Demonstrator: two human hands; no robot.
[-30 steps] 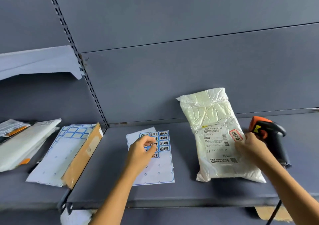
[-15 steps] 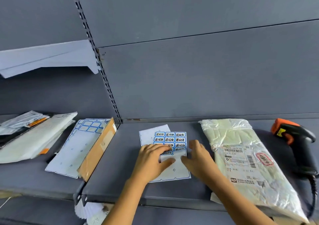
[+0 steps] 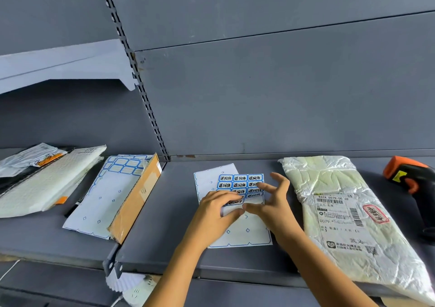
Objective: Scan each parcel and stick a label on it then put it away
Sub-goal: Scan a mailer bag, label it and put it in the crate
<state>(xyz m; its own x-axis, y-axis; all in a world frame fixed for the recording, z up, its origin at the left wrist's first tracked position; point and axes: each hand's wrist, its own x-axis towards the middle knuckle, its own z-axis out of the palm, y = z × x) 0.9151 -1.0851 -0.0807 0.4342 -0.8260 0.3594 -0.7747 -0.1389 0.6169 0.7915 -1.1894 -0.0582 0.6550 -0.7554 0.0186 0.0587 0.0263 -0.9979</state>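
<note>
A white sheet of blue-bordered labels (image 3: 237,235) lies on the grey shelf (image 3: 179,212). My left hand (image 3: 211,215) rests on the sheet and pinches a lifted fold of it between fingers and thumb, right by the lowest row of labels. My right hand (image 3: 275,207) is beside it with fingers spread straight, its thumb tip touching that fold. To the right lies a pale plastic-wrapped parcel (image 3: 329,184) with a shipping slip and a red-edged label (image 3: 375,213) stuck on it. The orange and black scanner (image 3: 409,177) lies at the far right, untouched.
On the left shelf section a brown cardboard box (image 3: 134,203) leans under a second label sheet (image 3: 106,193). Several flat white parcels (image 3: 47,182) are stacked further left. A slotted upright (image 3: 141,94) divides the bays, with an upper shelf (image 3: 58,64) at left.
My right hand left the parcel, which now lies flat, and came over to the label sheet. My left hand stayed on the sheet and now lifts part of it.
</note>
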